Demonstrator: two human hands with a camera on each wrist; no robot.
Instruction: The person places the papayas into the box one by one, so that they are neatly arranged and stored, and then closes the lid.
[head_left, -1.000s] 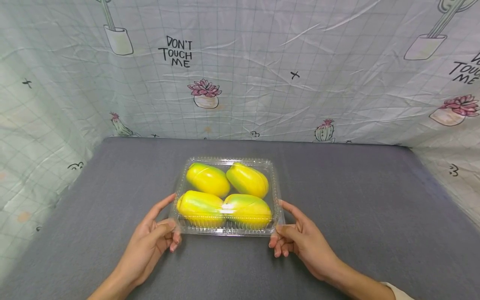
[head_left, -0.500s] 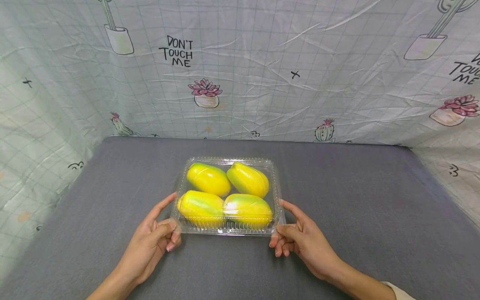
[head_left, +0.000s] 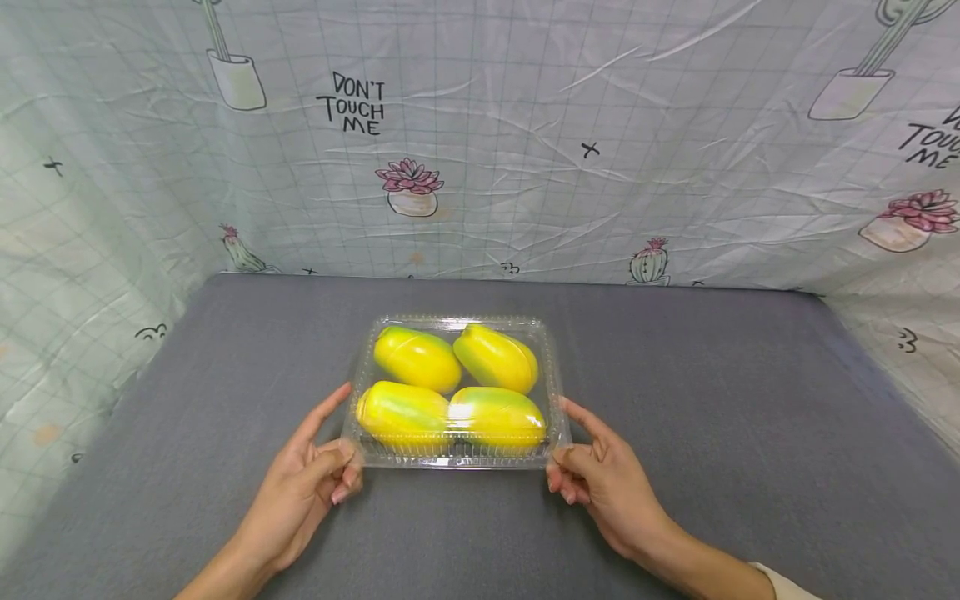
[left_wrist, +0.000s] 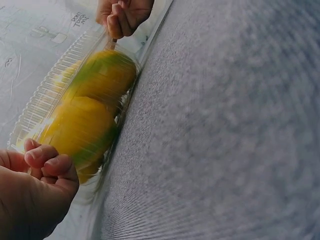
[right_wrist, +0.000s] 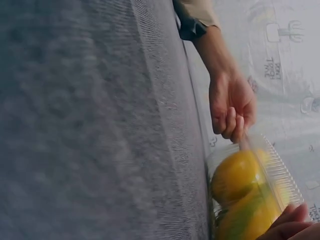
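Note:
A clear plastic clamshell box [head_left: 468, 462] lies on the grey cloth with its lid down. Inside are several yellow-green fruits [head_left: 491, 358], papaya-like in shape. My left hand [head_left: 288, 492] pinches the box's front left corner between thumb and fingers, its index finger stretched along the side. At the front right corner, my right hand [head_left: 615, 492] pinches the rim in the same way. The left wrist view has the left hand [left_wrist: 37, 190] close by and the right hand [left_wrist: 125, 17] at the far end. Part of the right hand [right_wrist: 295, 225] shows in the right wrist view.
Grey cloth [head_left: 712, 400] covers the table around the box. Behind it hangs a pale checked curtain [head_left: 510, 125] printed with cacti and lettering, which also runs along both sides.
The right hand's lower fingers have shifted slightly to the right and tucked closer at the corner. The box's front edge has moved very slightly away; the left hand looks nearly still.

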